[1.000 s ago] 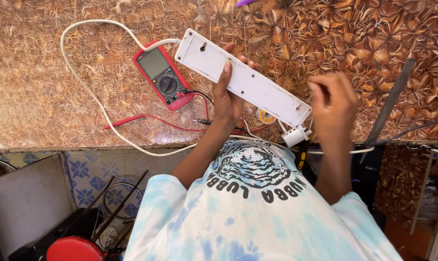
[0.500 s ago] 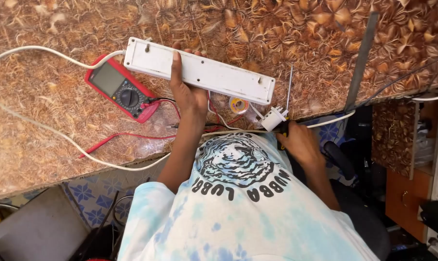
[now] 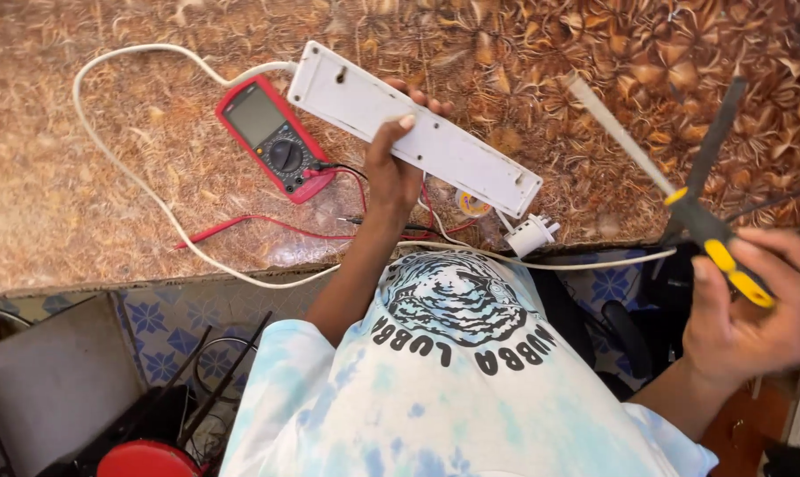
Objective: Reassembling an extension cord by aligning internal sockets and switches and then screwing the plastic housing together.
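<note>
On the patterned table (image 3: 109, 159) | power strip (image 3: 418, 132) lies face down, my left hand (image 3: 391, 177) clamped on its edge | red meter (image 3: 276, 137) beside it | right hand (image 3: 753, 309) closed around a screwdriver (image 3: 709, 230), off the table edge | step: likely opening the back; next needs the tip lined up on a screw.

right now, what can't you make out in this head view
- Socket face of the white power strip: turned down, only its back shows; the left hand covers part of it.
- Tip of the yellow-and-black screwdriver in the right hand: motion-blurred.
- Multimeter screen: too small to tell.
- Small roll behind the strip's edge: half hidden.
- White cable: its far end is hidden behind the strip.
</note>
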